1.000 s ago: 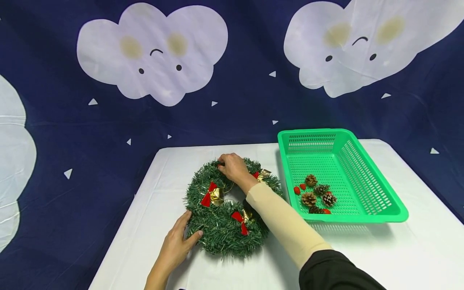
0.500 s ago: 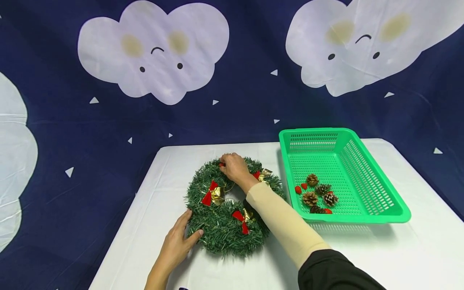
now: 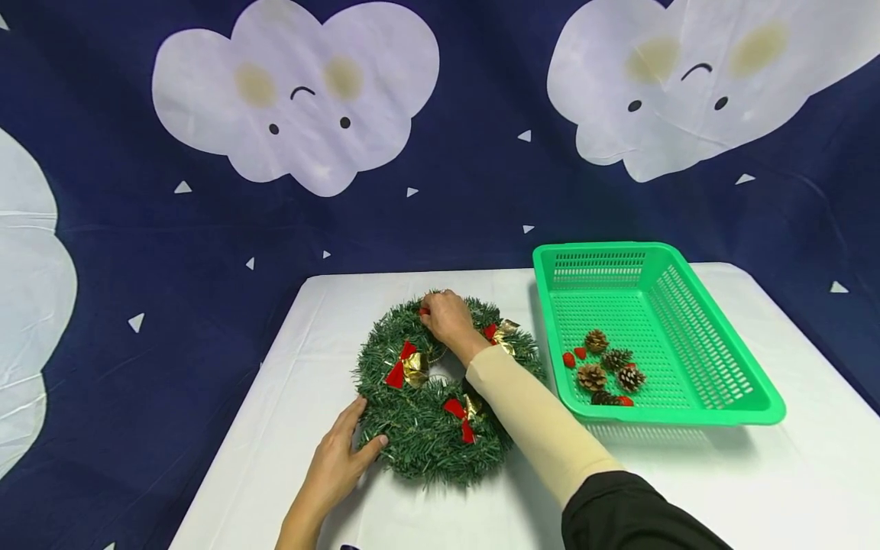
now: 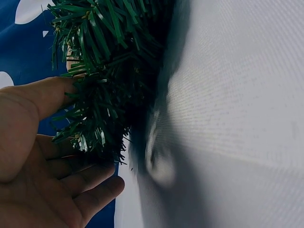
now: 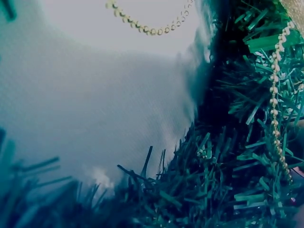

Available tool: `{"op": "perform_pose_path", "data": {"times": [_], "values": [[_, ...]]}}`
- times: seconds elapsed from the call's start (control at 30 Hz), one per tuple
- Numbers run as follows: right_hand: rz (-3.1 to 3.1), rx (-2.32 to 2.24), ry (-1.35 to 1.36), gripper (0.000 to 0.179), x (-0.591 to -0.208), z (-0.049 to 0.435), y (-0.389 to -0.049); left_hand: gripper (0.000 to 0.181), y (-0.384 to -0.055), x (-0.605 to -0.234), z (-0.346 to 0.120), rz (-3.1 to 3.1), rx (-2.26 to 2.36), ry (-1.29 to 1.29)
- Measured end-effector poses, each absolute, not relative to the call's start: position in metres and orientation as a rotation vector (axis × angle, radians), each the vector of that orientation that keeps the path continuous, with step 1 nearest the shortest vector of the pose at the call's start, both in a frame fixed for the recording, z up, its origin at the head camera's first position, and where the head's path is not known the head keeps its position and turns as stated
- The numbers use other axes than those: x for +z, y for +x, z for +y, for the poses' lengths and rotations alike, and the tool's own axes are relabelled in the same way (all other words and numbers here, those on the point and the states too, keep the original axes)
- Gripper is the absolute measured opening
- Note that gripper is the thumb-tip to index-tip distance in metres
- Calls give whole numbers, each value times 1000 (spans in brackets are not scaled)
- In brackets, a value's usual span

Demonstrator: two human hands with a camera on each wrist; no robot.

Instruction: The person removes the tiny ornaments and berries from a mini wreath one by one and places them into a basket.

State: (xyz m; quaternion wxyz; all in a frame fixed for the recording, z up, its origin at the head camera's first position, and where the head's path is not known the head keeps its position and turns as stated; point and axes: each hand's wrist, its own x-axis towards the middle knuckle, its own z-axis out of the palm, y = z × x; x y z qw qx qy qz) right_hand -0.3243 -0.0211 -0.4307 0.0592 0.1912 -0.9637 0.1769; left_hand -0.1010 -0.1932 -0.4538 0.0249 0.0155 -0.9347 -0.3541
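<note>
A green tinsel wreath (image 3: 440, 458) with red bows and gold bells lies on the white table. My left hand (image 3: 337, 458) rests against its near left edge, thumb and fingers spread; in the left wrist view the fingers (image 4: 90, 183) extend loosely beside the bristles. My right hand (image 3: 448, 319) reaches across the ring and pinches a small red ornament (image 3: 423, 312) at the far side; the fingers hide most of it. A red bow (image 3: 402, 365) sits on the left, another bow (image 3: 461, 418) in front. Gold bead chain (image 5: 274, 102) hangs over the greenery in the right wrist view.
To the right of the wreath stands a green plastic basket (image 3: 745, 374). Several pine cones (image 3: 592, 376) and small red pieces (image 3: 568, 360) lie at its near left. A dark blue cloth (image 3: 474, 221) with printed clouds hangs behind the table.
The head view has shifted slightly, moving the whole scene a little to the right. Both hands keep their places at the wreath, the right still at the far-side red ornament.
</note>
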Motion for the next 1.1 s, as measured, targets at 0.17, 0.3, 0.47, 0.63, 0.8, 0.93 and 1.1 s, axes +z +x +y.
{"op": "perform_pose_path", "data": {"times": [0.17, 0.3, 0.47, 0.63, 0.8, 0.93, 1.1], "values": [[-2927, 554, 560, 22, -431, -21, -324, 71, -101, -453, -193, -2892, -1102, 46], [-2929, 598, 552, 25, -430, -21, -323, 72, -101, -453, -193, -2898, -1105, 49], [-2914, 682, 530, 23, -429, -19, -322, 71, -102, -451, -193, -2898, -1094, 47], [-2876, 740, 514, 20, -430, -18, -322, 71, -102, -450, -193, -2915, -1093, 47], [-2814, 856, 509, 18, -431, -17, -325, 71, -103, -450, -193, -2918, -1089, 43], [-2795, 920, 492, 18, -430, -15, -325, 72, -103, -451, -193, -2917, -1087, 37], [-2782, 972, 482, 18, -428, -16, -324, 72, -103, -451, -194, -2923, -1085, 37]]}}
